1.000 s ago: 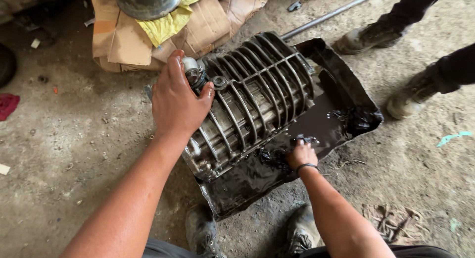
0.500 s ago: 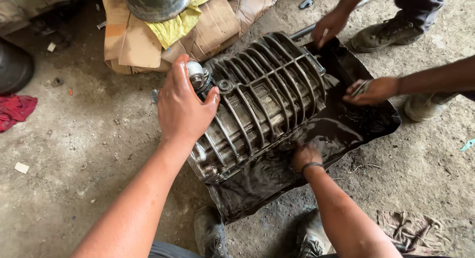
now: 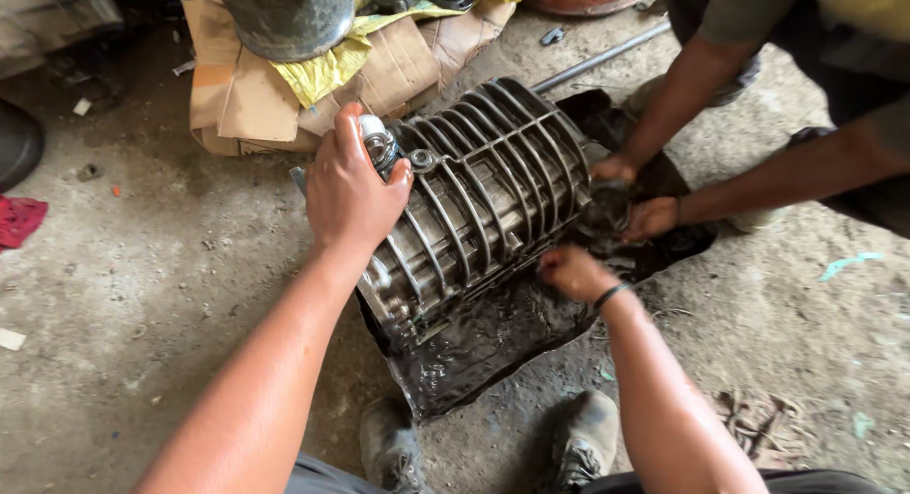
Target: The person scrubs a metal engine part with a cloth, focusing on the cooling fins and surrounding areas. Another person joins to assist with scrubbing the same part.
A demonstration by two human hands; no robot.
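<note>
Compared with half a second ago, the co-worker's two hands are now reaching lower, both touching the far end of the ribbed grey metal gearbox housing, and more of that person's arms is showing at the upper right. The left hand is staying on the same near-left end of the housing, and the right hand is staying low at its right side.

The left hand is lying with fingers curled over the housing's end, beside a round shiny shaft stub; it is gripping the casting. The right hand is half closed against the lower edge; I cannot tell if it is holding something.

The housing is lying tilted on its side, with many parallel fins along it, dirty and oily. It is resting in a shallow black oily metal tray on the ground, in front of the person's two worn shoes.

The floor is being rough, dusty concrete. Behind the housing, flattened brown cardboard with yellow cloth is lying, and a thin steel rod is lying beyond
</note>
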